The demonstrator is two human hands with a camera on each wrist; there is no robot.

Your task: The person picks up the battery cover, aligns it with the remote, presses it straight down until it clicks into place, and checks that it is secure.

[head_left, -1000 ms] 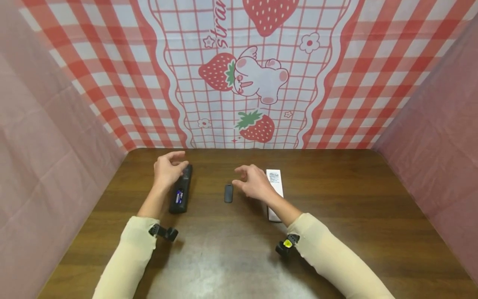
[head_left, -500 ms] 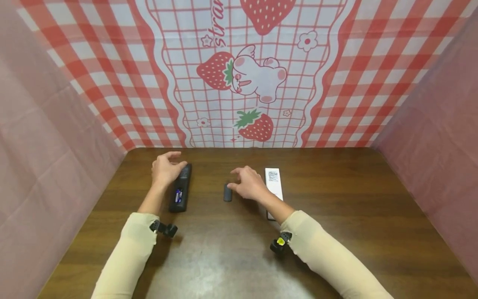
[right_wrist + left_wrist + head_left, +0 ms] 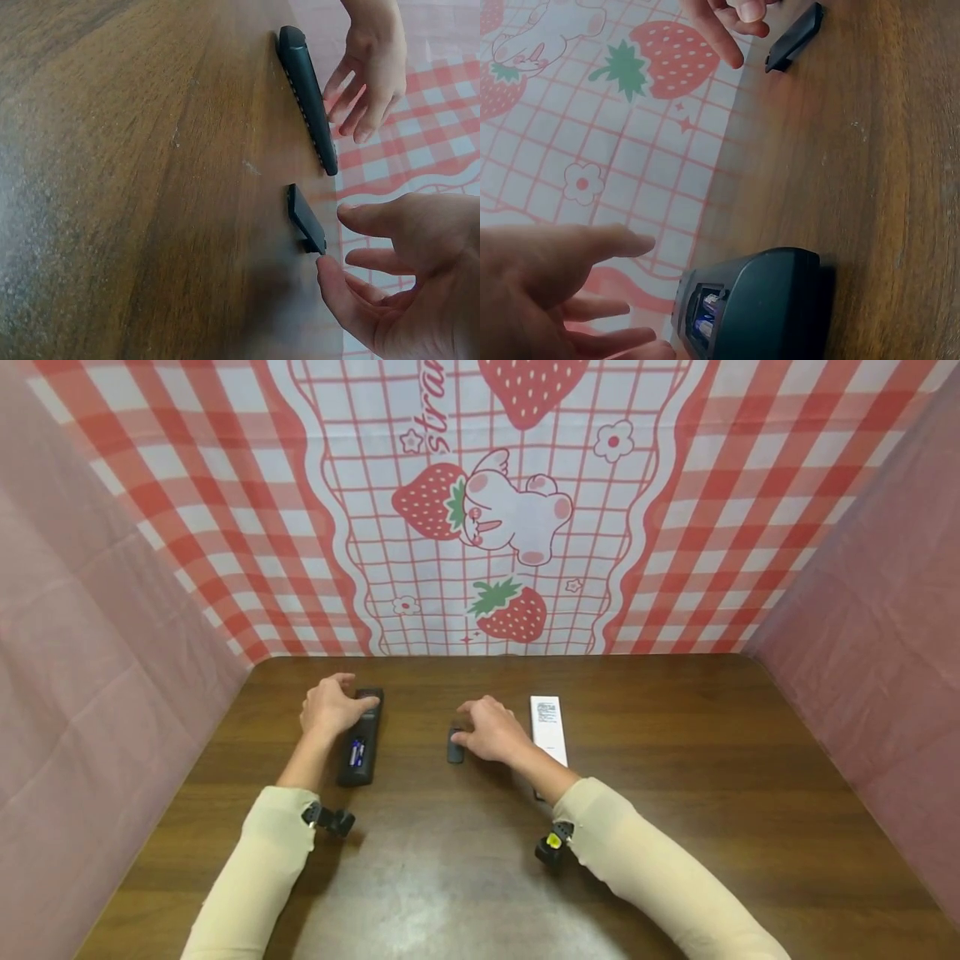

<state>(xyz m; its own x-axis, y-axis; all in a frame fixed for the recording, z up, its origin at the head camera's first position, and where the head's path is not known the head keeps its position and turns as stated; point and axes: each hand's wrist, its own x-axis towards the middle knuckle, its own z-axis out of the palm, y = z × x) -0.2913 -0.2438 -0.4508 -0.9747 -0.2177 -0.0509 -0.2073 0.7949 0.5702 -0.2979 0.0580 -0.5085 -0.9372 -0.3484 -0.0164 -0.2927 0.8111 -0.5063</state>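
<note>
A black remote control (image 3: 364,727) lies face down on the left, with blue batteries (image 3: 357,752) showing in its uncovered battery bay. My left hand (image 3: 328,707) is over the remote's far end, fingers loosely spread and not wrapped round it in the left wrist view. To the right of the remote is its small black battery cover (image 3: 455,754). Right over that cover comes my right hand (image 3: 491,732); in the right wrist view its thumb and fingers stand apart, one fingertip (image 3: 328,266) right at the end of the cover (image 3: 306,216).
A white remote control (image 3: 548,725) lies on the right, partly hidden under my right forearm. The brown wooden table (image 3: 420,860) ends at a strawberry-print cloth backdrop (image 3: 510,602), with pink cloth walls on both sides.
My right hand has moved left and down, from beside the battery cover to over it. My left hand has lowered slightly, its thumb now over the black remote's far end.
</note>
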